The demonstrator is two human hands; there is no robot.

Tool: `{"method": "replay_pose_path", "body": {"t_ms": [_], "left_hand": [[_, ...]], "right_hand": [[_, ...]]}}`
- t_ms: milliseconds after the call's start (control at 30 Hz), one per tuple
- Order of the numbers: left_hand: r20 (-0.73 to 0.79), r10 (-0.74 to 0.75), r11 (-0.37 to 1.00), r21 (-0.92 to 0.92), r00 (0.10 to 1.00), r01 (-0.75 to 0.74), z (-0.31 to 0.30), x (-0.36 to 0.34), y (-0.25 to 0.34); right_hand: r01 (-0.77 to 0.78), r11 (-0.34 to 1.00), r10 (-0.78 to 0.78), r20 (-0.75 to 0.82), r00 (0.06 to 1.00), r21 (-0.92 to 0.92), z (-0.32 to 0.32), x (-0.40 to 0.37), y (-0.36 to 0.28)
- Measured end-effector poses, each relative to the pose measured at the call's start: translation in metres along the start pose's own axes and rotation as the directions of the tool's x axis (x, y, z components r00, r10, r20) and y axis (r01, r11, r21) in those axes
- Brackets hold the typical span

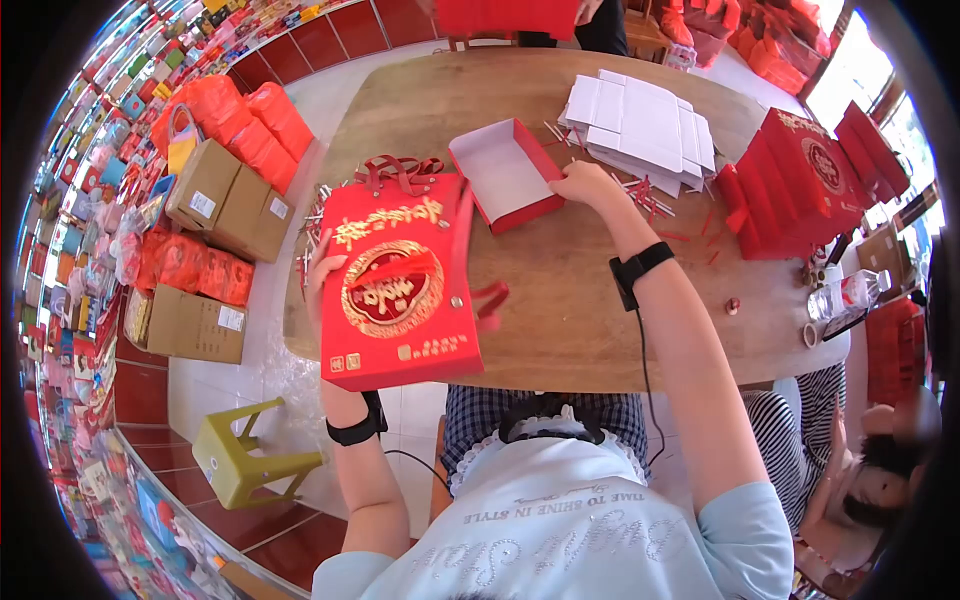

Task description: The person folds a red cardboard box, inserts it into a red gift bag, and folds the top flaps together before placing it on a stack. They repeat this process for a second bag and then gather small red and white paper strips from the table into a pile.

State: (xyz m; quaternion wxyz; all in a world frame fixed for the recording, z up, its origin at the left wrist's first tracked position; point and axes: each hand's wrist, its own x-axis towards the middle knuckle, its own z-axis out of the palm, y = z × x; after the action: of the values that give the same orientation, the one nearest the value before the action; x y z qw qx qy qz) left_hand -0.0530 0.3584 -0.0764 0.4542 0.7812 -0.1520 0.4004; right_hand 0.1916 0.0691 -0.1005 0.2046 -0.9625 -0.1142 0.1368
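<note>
My left hand is closed around the left edge of a red gift box with gold lettering and a round gold emblem. Dark red ribbons lie at its far end, and another ribbon loop sticks out at its right side. My right hand pinches the right edge of a shallow open box, red outside and white inside, which is tilted on the wooden table. The fingertips of my left hand are partly hidden by the gift box.
Flat white cardboard blanks are stacked beyond my right hand, with thin red and white sticks around them. More red boxes stand at the right. A green stool and brown cartons are on the left floor. A person sits at right.
</note>
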Motion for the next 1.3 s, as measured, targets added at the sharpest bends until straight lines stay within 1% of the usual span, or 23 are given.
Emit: {"method": "replay_pose_path", "body": {"t_ms": [33, 67, 100, 200, 267, 300, 333, 367, 500, 567, 600, 633, 700, 733, 800, 867, 933, 1000, 1033, 1100, 1200, 1267, 1300], "left_hand": [[0.011, -0.16, 0.953, -0.261, 0.987, 0.157, 0.004, -0.006, 0.002], [-0.014, -0.116, 0.988, -0.104, 0.993, 0.114, 0.009, -0.006, 0.008], [-0.021, -0.109, 0.989, -0.099, 0.994, 0.106, 0.009, -0.009, 0.009], [-0.103, -0.262, 0.906, -0.369, 0.96, 0.207, 0.006, -0.027, 0.005], [-0.098, -0.316, 0.871, -0.423, 0.944, 0.248, 0.004, -0.031, 0.011], [-0.081, -0.375, 0.827, -0.48, 0.923, 0.294, 0.005, -0.033, 0.012], [-0.071, -0.3, 0.896, -0.362, 0.951, 0.256, 0.006, -0.034, 0.006], [-0.059, -0.306, 0.892, -0.368, 0.95, 0.264, 0.01, -0.034, 0.008], [-0.124, -0.32, 0.823, -0.527, 0.939, 0.211, 0.023, -0.027, 0.009], [-0.198, -0.124, 0.969, -0.234, 0.972, 0.076, 0.028, -0.028, 0.001], [-0.18, -0.372, 0.872, -0.404, 0.911, 0.276, 0.024, -0.031, -0.009], [-0.18, -0.37, 0.873, -0.403, 0.911, 0.275, 0.025, -0.035, -0.014], [-0.225, -0.007, 0.971, -0.235, 0.974, -0.047, 0.038, -0.015, 0.009], [-0.223, -0.008, 0.971, -0.236, 0.975, -0.046, 0.037, -0.017, 0.005], [-0.259, 0.054, 0.998, 0.031, 0.964, -0.047, 0.035, -0.019, -0.002], [-0.272, 0.019, 0.999, -0.02, 0.962, -0.025, 0.037, -0.021, -0.002], [-0.283, -0.018, 0.997, -0.072, 0.959, -0.002, 0.039, -0.023, -0.003], [-0.276, 0.006, 1.0, 0.002, 0.961, -0.005, 0.043, -0.024, -0.005], [-0.275, 0.005, 1.0, 0.003, 0.961, -0.005, 0.043, -0.025, -0.004], [-0.129, 0.11, 0.968, 0.241, 0.986, -0.076, 0.048, -0.016, 0.015], [-0.156, 0.066, 0.972, 0.232, 0.986, -0.028, 0.062, -0.016, 0.024], [-0.055, 0.082, 0.96, 0.273, 0.995, -0.064, 0.072, -0.015, 0.032], [-0.055, 0.083, 0.962, 0.267, 0.995, -0.066, 0.077, -0.016, 0.036]], "right_hand": [[0.01, 1.0, -0.01, -0.003, 1.0, -0.003, 0.004, 0.005, 0.001], [0.037, 0.999, -0.038, 0.019, 0.999, 0.009, 0.005, 0.004, -0.002], [0.066, 0.998, -0.067, 0.038, 0.997, 0.022, 0.003, 0.005, -0.005], [0.131, 0.99, -0.124, -0.101, 0.987, 0.06, -0.018, -0.03, -0.014], [0.302, 0.942, -0.253, -0.279, 0.926, 0.146, -0.022, -0.057, -0.007], [0.293, 0.944, -0.245, -0.276, 0.93, 0.149, -0.03, -0.076, -0.01], [0.306, 0.915, -0.235, -0.268, 0.934, 0.264, -0.04, -0.097, -0.014], [0.314, 0.872, -0.225, -0.262, 0.939, 0.375, -0.042, -0.112, -0.014], [0.367, 0.771, -0.268, -0.258, 0.928, 0.52, -0.034, -0.139, 0.003], [0.357, 0.682, -0.265, -0.238, 0.934, 0.638, -0.029, -0.148, 0.008], [0.359, 0.682, -0.266, -0.241, 0.933, 0.637, -0.029, -0.153, 0.008], [0.324, 0.694, -0.238, -0.219, 0.946, 0.643, -0.03, -0.16, 0.006], [0.284, 0.704, -0.206, -0.195, 0.959, 0.651, -0.028, -0.169, 0.005], [0.285, 0.708, -0.218, -0.184, 0.958, 0.646, -0.027, -0.171, 0.005], [0.287, 0.711, -0.23, -0.174, 0.958, 0.642, -0.024, -0.174, 0.006], [0.262, 0.622, -0.255, -0.125, 0.959, 0.738, -0.022, -0.174, 0.006], [0.233, 0.619, -0.253, -0.09, 0.963, 0.75, -0.028, -0.179, 0.002], [0.203, 0.617, -0.251, -0.055, 0.966, 0.76, -0.03, -0.182, -0.003], [0.245, 0.682, -0.26, -0.085, 0.962, 0.689, -0.029, -0.183, -0.005], [0.281, 0.741, -0.271, -0.112, 0.956, 0.61, -0.028, -0.185, -0.008], [0.303, 0.716, -0.339, -0.067, 0.939, 0.628, -0.026, -0.189, -0.012], [0.15, 0.726, -0.401, 0.237, 0.885, 0.671, -0.025, -0.191, -0.014], [0.148, 0.728, -0.396, 0.235, 0.888, 0.669, -0.023, -0.194, -0.015]]}}
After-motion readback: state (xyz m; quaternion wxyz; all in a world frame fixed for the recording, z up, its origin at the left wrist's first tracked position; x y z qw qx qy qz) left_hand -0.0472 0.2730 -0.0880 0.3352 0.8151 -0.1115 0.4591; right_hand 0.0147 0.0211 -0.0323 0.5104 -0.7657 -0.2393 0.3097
